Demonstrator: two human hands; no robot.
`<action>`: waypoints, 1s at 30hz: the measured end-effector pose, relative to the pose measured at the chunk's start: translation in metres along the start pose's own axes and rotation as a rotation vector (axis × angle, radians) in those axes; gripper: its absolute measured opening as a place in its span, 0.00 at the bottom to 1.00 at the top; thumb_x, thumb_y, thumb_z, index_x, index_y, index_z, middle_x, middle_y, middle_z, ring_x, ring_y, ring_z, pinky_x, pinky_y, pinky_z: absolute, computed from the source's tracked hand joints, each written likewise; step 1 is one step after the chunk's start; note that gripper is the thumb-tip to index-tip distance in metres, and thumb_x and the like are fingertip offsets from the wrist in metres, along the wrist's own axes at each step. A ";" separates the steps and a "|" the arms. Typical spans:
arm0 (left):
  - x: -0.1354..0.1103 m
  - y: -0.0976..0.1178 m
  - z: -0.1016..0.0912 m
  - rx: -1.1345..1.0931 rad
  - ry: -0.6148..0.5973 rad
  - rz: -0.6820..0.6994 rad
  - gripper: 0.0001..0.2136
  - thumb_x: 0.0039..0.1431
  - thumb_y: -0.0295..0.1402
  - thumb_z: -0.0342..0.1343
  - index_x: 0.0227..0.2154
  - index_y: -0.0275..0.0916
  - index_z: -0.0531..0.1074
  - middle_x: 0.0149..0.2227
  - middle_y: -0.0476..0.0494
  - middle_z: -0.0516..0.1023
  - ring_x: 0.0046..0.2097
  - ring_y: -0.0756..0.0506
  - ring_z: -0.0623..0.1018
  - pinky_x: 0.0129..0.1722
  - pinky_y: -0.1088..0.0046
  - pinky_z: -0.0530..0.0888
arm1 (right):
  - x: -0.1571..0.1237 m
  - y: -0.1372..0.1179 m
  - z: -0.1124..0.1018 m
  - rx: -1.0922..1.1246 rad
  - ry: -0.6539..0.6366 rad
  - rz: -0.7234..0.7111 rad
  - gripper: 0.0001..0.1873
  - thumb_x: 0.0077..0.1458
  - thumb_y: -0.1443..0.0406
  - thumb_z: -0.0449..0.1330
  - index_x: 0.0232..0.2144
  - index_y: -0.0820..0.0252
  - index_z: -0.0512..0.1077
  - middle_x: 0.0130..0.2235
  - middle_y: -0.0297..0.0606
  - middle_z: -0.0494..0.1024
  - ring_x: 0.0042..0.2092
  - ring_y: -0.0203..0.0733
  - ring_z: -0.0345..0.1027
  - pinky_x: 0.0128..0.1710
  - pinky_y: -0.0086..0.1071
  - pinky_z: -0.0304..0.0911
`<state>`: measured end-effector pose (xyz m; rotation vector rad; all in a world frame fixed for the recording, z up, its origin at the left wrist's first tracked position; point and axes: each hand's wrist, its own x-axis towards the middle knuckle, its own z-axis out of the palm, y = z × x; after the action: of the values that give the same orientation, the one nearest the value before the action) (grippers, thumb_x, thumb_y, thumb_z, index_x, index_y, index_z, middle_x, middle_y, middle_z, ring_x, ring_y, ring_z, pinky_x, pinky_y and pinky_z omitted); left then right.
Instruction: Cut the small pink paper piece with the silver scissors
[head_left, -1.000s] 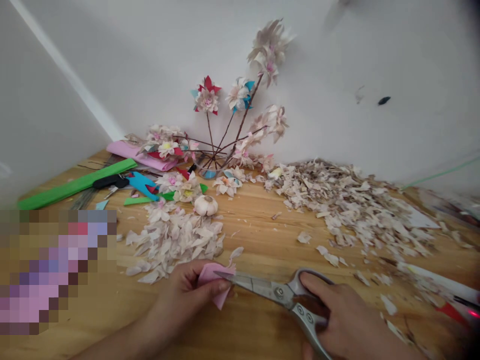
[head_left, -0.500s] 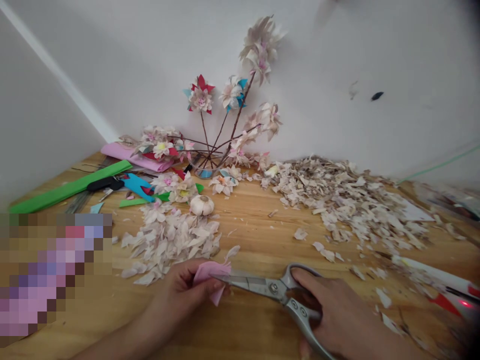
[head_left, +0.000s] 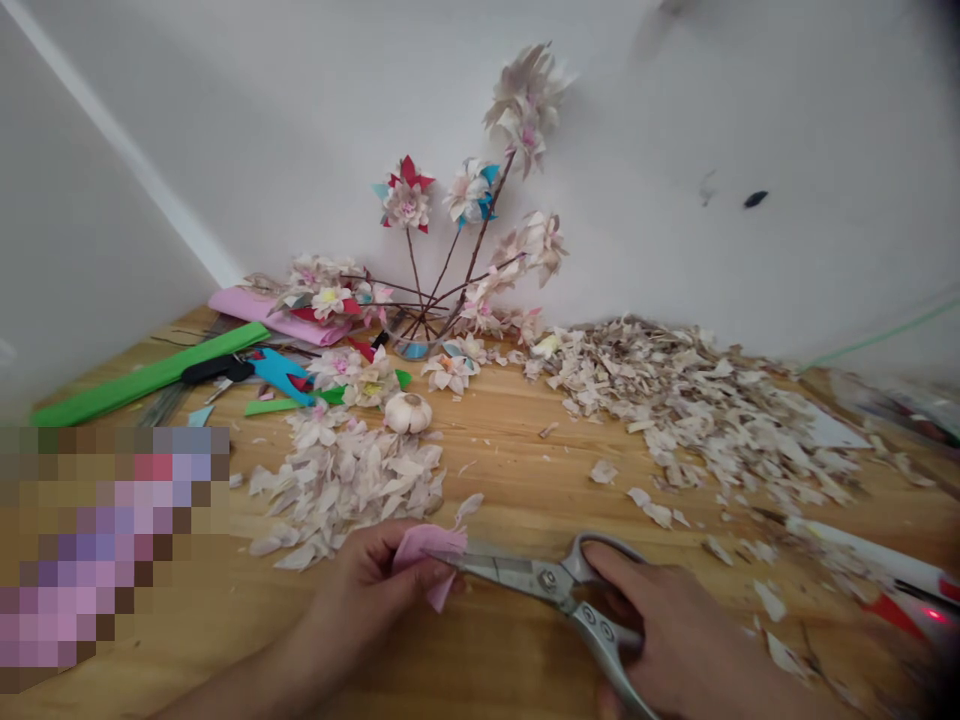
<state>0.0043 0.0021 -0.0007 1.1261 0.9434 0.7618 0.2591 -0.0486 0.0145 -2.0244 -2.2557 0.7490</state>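
My left hand [head_left: 367, 585] pinches a small folded piece of pink paper [head_left: 426, 548] just above the wooden table [head_left: 510, 480]. My right hand [head_left: 675, 640] grips the handles of steel scissors [head_left: 540, 580], whose blades point left and meet the pink paper at its right edge. Just behind my left hand lies a heap of pale cut petals [head_left: 345, 480].
Paper flowers on stems [head_left: 465, 230] lean against the white wall. A garlic bulb [head_left: 409, 412], a green paper strip [head_left: 142, 375], a pink paper roll [head_left: 270, 315] and blue paper bits lie at the left. A broad heap of pale scraps [head_left: 690, 400] covers the right.
Both hands, the pink paper and the scissors stay almost where they were; only the view shifts slightly.
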 end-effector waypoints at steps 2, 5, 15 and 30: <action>0.000 -0.003 -0.001 -0.002 -0.005 0.000 0.08 0.46 0.36 0.60 0.20 0.38 0.74 0.17 0.53 0.71 0.24 0.51 0.68 0.28 0.76 0.64 | 0.000 -0.001 0.000 0.010 -0.008 0.003 0.30 0.23 0.56 0.75 0.29 0.53 0.65 0.27 0.27 0.74 0.28 0.39 0.64 0.25 0.27 0.50; 0.000 -0.007 -0.002 -0.009 -0.007 -0.001 0.08 0.47 0.37 0.60 0.21 0.38 0.75 0.18 0.52 0.73 0.25 0.51 0.69 0.29 0.75 0.64 | 0.000 -0.004 -0.002 0.018 -0.019 0.036 0.26 0.27 0.57 0.74 0.28 0.54 0.65 0.25 0.27 0.73 0.26 0.39 0.63 0.24 0.27 0.49; -0.001 -0.002 -0.001 0.021 -0.029 -0.007 0.09 0.48 0.37 0.60 0.18 0.38 0.74 0.20 0.51 0.74 0.26 0.50 0.70 0.30 0.75 0.64 | 0.000 -0.003 -0.005 0.055 0.004 0.040 0.20 0.32 0.62 0.71 0.24 0.54 0.63 0.22 0.25 0.71 0.25 0.36 0.61 0.24 0.25 0.50; -0.001 0.002 0.001 0.005 0.055 -0.024 0.06 0.44 0.34 0.60 0.17 0.39 0.75 0.18 0.53 0.73 0.24 0.51 0.69 0.29 0.76 0.65 | 0.001 0.001 0.001 -0.033 0.002 0.013 0.29 0.24 0.57 0.75 0.29 0.54 0.64 0.30 0.30 0.76 0.30 0.43 0.66 0.27 0.28 0.52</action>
<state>0.0052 0.0014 0.0013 1.1012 1.0040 0.7749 0.2593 -0.0477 0.0133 -2.0543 -2.2716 0.7156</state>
